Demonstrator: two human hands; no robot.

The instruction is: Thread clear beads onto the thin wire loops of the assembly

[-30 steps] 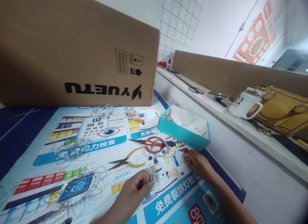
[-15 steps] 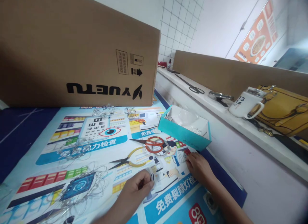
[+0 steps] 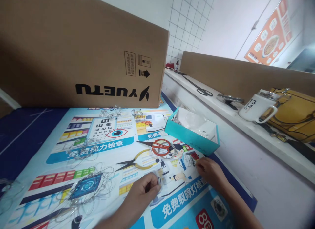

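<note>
My left hand (image 3: 147,188) is closed in a pinch low in the middle of the view, with a small dark loop (image 3: 159,180) at its fingertips. To the right, my right hand (image 3: 209,170) rests at the table's edge, fingers curled together beside a small pile of silvery bits (image 3: 192,159); what they grip, if anything, is hidden. Between and beyond the hands lie red-handled scissors (image 3: 161,147), partly over a coil of thin wire (image 3: 175,151). Yellow-handled pliers (image 3: 135,162) lie with jaws apart, just past my left hand.
A teal open box (image 3: 192,137) holding clear plastic and small silvery pieces stands behind my right hand. Tangled wire bundles (image 3: 98,189) lie on the left of the printed table cover. A large cardboard box (image 3: 98,52) stands behind; a ledge at right bears a white mug (image 3: 256,107).
The view has turned slightly left, so everything sits a little further right. My right hand's fingers look more curled in. My left hand keeps its pinch on the loop.
</note>
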